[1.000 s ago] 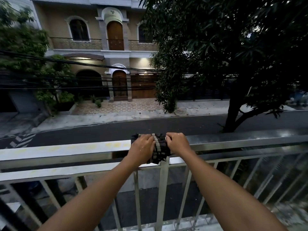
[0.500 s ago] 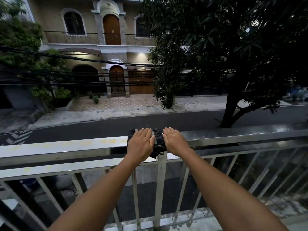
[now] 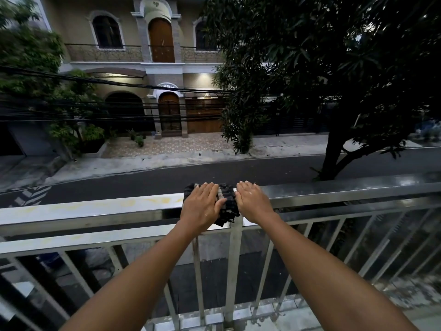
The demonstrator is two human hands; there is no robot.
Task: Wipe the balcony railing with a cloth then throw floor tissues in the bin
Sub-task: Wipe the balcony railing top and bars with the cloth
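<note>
A dark checked cloth [image 3: 226,203] lies folded over the top bar of the steel balcony railing [image 3: 95,209], above a wide upright post. My left hand [image 3: 202,206] presses flat on the cloth's left part, fingers stretched out together. My right hand [image 3: 253,201] lies flat beside it, its thumb side on the cloth's right edge and its outer side on the bar. Only a strip of cloth shows between the hands, with a bit hanging below. No tissues or bin are in view.
The top bar runs left and right across the view, with yellowish stains [image 3: 152,200] to the left of the cloth. Slanted balusters [image 3: 267,271] fill the space below. Beyond lie a street [image 3: 238,173], a large tree [image 3: 334,91] and a house.
Both hands have gone from curled over the cloth to lying flat on it. The cloth and hands stay at the same spot on the bar.
</note>
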